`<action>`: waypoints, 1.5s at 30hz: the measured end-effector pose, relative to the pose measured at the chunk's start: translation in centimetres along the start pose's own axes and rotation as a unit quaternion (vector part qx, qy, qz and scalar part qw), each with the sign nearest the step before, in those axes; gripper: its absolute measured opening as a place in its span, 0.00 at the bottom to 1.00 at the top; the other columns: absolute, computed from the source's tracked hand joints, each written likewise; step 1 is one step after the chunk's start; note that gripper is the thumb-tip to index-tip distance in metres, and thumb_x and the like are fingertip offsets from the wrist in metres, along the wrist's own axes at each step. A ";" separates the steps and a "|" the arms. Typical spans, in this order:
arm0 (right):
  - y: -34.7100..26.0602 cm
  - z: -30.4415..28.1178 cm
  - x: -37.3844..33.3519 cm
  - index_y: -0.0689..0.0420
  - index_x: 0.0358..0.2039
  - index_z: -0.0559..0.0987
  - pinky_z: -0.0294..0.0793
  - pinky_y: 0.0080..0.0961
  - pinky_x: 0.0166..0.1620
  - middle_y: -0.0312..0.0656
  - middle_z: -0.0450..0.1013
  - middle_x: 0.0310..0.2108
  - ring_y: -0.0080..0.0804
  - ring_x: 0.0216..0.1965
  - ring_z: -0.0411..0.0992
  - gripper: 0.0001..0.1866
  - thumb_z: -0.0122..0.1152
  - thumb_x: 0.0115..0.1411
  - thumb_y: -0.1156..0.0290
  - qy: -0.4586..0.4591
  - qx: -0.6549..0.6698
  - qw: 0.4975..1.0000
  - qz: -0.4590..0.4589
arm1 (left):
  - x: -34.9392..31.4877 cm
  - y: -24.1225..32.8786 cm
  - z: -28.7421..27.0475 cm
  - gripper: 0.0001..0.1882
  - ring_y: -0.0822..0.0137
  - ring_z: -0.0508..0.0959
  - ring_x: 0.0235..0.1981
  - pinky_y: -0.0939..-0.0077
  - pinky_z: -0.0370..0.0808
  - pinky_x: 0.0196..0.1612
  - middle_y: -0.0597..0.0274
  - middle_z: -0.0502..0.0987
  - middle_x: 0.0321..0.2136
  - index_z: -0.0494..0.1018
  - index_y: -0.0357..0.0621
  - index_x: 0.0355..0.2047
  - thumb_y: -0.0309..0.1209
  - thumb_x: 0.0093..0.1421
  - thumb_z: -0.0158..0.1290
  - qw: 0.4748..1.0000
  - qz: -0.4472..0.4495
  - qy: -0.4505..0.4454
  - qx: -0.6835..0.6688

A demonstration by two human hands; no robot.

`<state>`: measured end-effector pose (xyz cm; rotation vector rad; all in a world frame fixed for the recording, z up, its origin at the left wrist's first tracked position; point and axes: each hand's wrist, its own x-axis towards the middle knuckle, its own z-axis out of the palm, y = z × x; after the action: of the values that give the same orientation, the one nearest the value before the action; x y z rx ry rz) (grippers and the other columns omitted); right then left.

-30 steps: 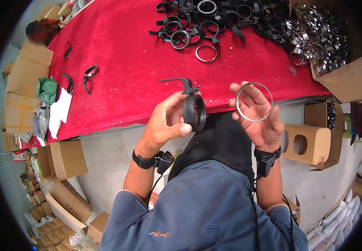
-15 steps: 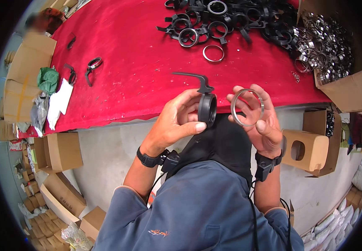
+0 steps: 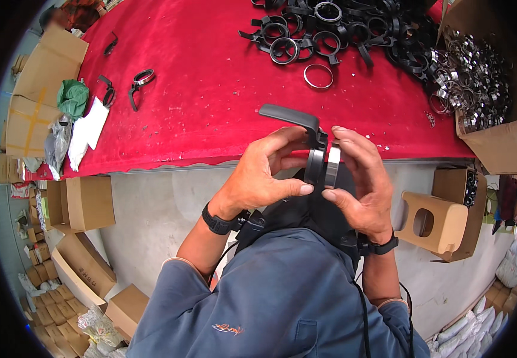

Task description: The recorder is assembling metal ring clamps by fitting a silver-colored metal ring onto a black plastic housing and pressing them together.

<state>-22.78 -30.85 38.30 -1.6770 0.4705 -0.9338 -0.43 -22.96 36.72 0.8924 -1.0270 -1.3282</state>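
Note:
My left hand point(image 3: 262, 172) is closed round a black plastic ring with a handle point(image 3: 314, 156); the flat handle juts up and to the left from the ring's top. Between the thumb and fingers of my right hand point(image 3: 363, 182) is a silver metal ring point(image 3: 333, 165), turned edge-on. The two rings stand upright and face each other, side by side; a thin gap seems to part them. Both are held over my lap, just in front of the red table's near edge.
On the red-covered table point(image 3: 199, 113) lie a heap of black handled rings point(image 3: 330, 42), a loose metal ring point(image 3: 318, 76) and a few handled rings point(image 3: 142, 77) at left. Metal rings point(image 3: 473, 77) fill a cardboard box point(image 3: 500, 140) at right. A green bag point(image 3: 73, 98) lies at far left.
My right hand has turned the metal ring from face-on to edge-on and brought it left, close beside the black ring. My left hand has shifted slightly right with the black ring.

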 end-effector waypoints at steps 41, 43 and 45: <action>1.5 1.7 1.5 0.60 0.29 0.74 0.58 0.23 0.32 0.30 0.67 0.26 0.18 0.29 0.60 0.26 0.49 0.82 0.55 0.247 -0.071 0.965 0.045 | 0.1 -0.3 3.2 0.25 0.52 0.78 0.48 0.61 0.75 0.54 0.47 0.75 0.47 0.75 0.29 0.54 0.40 0.68 0.63 0.961 0.132 -0.049 0.240; 1.4 2.3 2.0 0.59 0.27 0.73 0.57 0.22 0.31 0.29 0.65 0.24 0.17 0.28 0.59 0.27 0.50 0.82 0.55 0.283 -0.079 0.955 0.051 | 0.0 0.0 4.4 0.26 0.51 0.77 0.40 0.61 0.75 0.46 0.49 0.75 0.40 0.75 0.30 0.50 0.46 0.71 0.59 0.942 0.179 0.008 0.282; 1.5 2.9 2.3 0.58 0.27 0.73 0.57 0.22 0.30 0.28 0.64 0.24 0.17 0.27 0.59 0.26 0.50 0.82 0.55 0.278 -0.062 0.957 0.054 | 0.2 -1.3 5.9 0.29 0.48 0.76 0.34 0.59 0.74 0.39 0.49 0.73 0.34 0.75 0.31 0.45 0.53 0.74 0.55 0.910 0.191 0.121 0.349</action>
<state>-18.87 -31.15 37.42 -1.4635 1.0036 -1.3166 -6.42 -22.92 37.44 1.2623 -1.4165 -0.4870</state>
